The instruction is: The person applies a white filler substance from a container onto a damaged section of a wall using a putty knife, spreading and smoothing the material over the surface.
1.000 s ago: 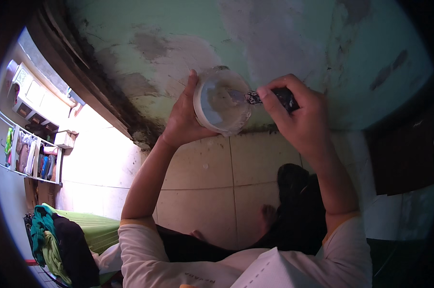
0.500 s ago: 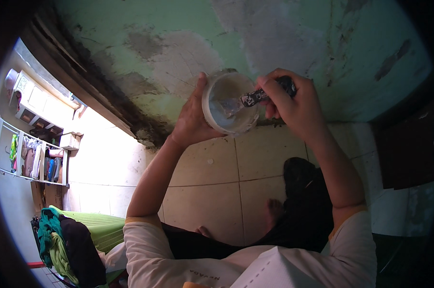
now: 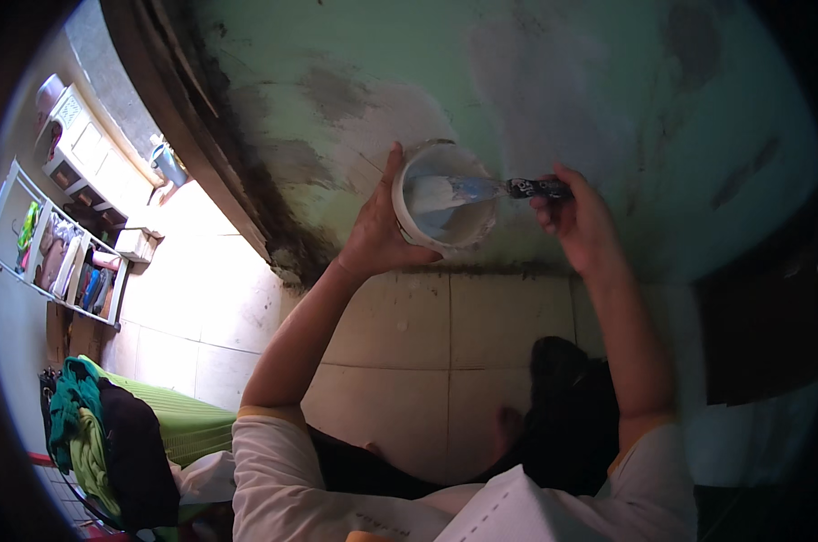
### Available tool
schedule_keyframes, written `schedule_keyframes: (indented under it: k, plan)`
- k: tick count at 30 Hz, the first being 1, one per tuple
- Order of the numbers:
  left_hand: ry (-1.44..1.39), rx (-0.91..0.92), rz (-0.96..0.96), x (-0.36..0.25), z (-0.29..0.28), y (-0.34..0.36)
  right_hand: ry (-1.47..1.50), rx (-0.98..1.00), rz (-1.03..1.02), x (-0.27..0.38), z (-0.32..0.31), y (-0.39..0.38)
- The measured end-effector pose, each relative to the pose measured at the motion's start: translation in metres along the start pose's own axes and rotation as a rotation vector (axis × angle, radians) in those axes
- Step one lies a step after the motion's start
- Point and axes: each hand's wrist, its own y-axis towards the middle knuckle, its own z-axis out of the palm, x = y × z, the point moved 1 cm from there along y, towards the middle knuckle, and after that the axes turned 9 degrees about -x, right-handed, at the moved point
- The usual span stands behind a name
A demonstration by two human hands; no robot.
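A round white plastic tub (image 3: 492,215), open at the top, is tilted toward me with white paste smeared inside and on its rim. My left hand (image 3: 373,226) grips it from the left, thumb up along the side and fingers beneath. A putty knife (image 3: 537,188) with a black patterned handle lies level across the tub's mouth. Its blade widens toward the left, and the end is coated in white. On the right, my right hand (image 3: 572,212) is closed around the handle's end. Both hands are in front of the green wall (image 3: 626,72).
Grey-white patches mark the wall, and dark stained wood (image 3: 224,172) edges it at left. Pale floor tiles (image 3: 391,316) lie below. Hung clothes (image 3: 129,443) and a green slatted basket (image 3: 192,420) stand at lower left, a white rack (image 3: 61,257) beyond. Something dark (image 3: 761,334) stands at right.
My right hand has shifted right and down, drawing the putty knife level, so more of its whitened blade shows. The tub has moved slightly right with my left hand. The whole view has turned a little.
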Motion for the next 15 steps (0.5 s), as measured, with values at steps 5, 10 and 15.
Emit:
schedule_keyframes:
  k: [5,10,15]
  plan:
    - [-0.106,-0.056,-0.098,-0.007,-0.014,0.007,0.145,0.008,0.109,-0.003,-0.002,0.005]
    - [-0.159,-0.086,-0.110,-0.013,-0.022,0.014,0.285,0.024,0.184,-0.001,0.005,-0.001]
    - [-0.252,-0.111,-0.172,-0.026,-0.026,0.020,0.400,0.108,0.239,-0.001,0.009,-0.004]
